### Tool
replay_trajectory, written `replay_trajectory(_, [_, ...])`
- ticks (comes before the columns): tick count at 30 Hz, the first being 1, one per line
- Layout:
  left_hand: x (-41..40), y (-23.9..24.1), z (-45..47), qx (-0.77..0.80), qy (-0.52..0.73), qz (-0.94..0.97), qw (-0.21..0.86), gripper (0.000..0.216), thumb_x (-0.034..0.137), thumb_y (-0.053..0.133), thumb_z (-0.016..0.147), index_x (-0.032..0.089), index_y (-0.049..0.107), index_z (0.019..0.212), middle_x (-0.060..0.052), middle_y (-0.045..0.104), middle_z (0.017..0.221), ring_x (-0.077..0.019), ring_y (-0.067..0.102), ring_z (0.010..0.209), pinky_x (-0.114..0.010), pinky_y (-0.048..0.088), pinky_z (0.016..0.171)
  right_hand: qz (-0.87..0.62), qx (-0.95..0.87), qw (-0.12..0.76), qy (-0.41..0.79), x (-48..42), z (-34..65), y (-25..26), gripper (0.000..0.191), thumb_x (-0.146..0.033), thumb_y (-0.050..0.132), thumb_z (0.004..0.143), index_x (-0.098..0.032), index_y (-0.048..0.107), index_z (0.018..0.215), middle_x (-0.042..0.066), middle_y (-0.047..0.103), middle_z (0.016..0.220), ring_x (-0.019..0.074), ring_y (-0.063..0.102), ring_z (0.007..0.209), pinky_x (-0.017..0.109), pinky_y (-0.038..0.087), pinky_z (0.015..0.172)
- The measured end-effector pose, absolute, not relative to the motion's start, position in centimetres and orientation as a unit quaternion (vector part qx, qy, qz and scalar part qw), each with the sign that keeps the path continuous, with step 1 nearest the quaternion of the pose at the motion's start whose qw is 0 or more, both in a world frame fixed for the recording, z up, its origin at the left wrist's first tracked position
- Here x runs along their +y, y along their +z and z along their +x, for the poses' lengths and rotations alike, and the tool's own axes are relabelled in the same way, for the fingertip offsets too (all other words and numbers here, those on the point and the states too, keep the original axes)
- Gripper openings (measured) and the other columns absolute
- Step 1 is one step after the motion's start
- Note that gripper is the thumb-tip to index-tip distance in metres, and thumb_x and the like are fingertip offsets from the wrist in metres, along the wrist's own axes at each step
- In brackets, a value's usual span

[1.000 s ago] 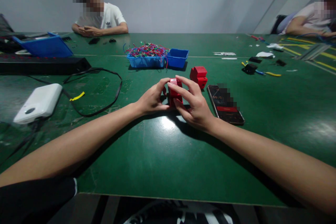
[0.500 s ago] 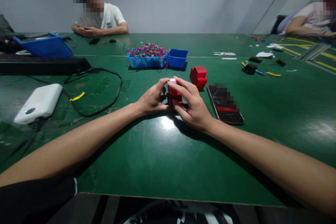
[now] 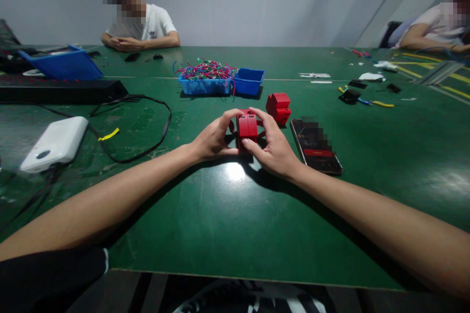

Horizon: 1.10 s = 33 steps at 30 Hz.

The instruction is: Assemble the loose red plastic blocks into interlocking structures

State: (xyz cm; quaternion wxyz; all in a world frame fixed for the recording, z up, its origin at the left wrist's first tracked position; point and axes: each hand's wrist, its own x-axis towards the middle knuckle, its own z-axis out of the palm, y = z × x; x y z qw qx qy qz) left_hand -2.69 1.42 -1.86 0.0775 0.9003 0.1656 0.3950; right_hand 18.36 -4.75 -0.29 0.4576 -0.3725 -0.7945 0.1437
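Observation:
A small red plastic block (image 3: 247, 127) is held just above the green table (image 3: 235, 215) between both my hands. My left hand (image 3: 212, 139) grips its left side with curled fingers. On the right side my right hand (image 3: 274, 149) wraps round it, thumb at the bottom edge and fingers over the top. A second red block (image 3: 278, 106) stands on the table just behind and to the right. A phone (image 3: 316, 145) lies face up beside my right wrist.
Two blue bins (image 3: 220, 83) stand behind the blocks, one full of coloured wires. A white device (image 3: 55, 143) with a black cable (image 3: 147, 127) lies at the left, a blue tray (image 3: 62, 66) behind it. Two people sit at the far side, left and right.
My right fingers have shifted off the front of the red block, so its top face now shows. The left hand has hardly moved.

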Motion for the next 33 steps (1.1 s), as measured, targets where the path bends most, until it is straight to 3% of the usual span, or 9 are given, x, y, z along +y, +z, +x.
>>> replay_trajectory(6, [1.22, -1.60, -2.47, 0.135, 0.413, 0.899, 0.061, 0.092, 0.043, 0.083, 0.076, 0.023, 0.029, 0.147, -0.021, 0.055, 0.138, -0.0284, 0.066, 0.112, -0.038, 0.057, 0.086, -0.380, -0.746, 0.466, 0.287, -4.99, 18.21, -0.11, 0.061, -0.047, 0.063, 0.090, -0.026, 0.040, 0.143, 0.016, 0.048, 0.149, 0.0315, 0.061, 0.124, 0.057, 0.052, 0.104])
replay_trajectory(14, [1.20, -1.64, -2.11, 0.096, 0.428, 0.898, 0.049, 0.091, 0.032, 0.085, 0.076, 0.021, 0.030, 0.148, -0.025, 0.051, 0.143, -0.0331, 0.060, 0.127, -0.047, 0.057, 0.096, -0.330, -0.708, 0.481, 0.399, -4.95, 18.00, -0.01, 0.041, -0.042, 0.060, 0.094, -0.029, 0.050, 0.132, 0.010, 0.045, 0.151, 0.0266, 0.057, 0.127, 0.046, 0.056, 0.101])
replay_trajectory(22, [0.92, -1.24, -2.04, 0.100, 0.411, 0.905, 0.040, 0.082, 0.024, 0.083, 0.078, 0.026, 0.038, 0.147, -0.021, 0.049, 0.144, -0.0325, 0.057, 0.132, -0.051, 0.054, 0.102, -0.327, -0.672, 0.484, 0.455, -4.68, 17.97, -0.19, 0.041, -0.039, 0.066, 0.090, -0.031, 0.053, 0.128, 0.007, 0.051, 0.139, 0.0189, 0.063, 0.100, 0.041, 0.058, 0.091])
replay_trajectory(33, [1.69, -2.03, -2.41, 0.109, 0.406, 0.907, 0.031, 0.090, 0.023, 0.086, 0.073, 0.035, 0.038, 0.148, -0.017, 0.050, 0.146, -0.0309, 0.060, 0.126, -0.049, 0.056, 0.097, -0.330, -0.654, 0.495, 0.467, -4.81, 17.72, 0.28, 0.039, -0.040, 0.069, 0.086, -0.031, 0.056, 0.121, 0.006, 0.051, 0.140, 0.0259, 0.056, 0.123, 0.045, 0.057, 0.096])
